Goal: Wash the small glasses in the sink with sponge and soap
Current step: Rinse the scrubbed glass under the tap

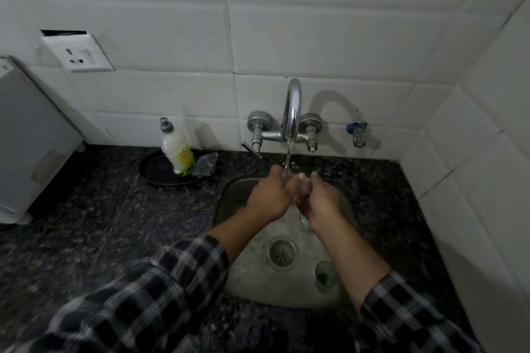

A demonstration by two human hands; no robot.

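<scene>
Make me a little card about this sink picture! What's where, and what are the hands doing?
tap: on, water falling onto the hands
left hand: under the stream, fingers curled
right hand: close beside it, fingers curled
held thing: hidden, cannot tell
glass: in the sink, by the right forearm, something green inside
soap bottle: standing on a black plate, left of the tap
sponge: none clearly seen
</scene>
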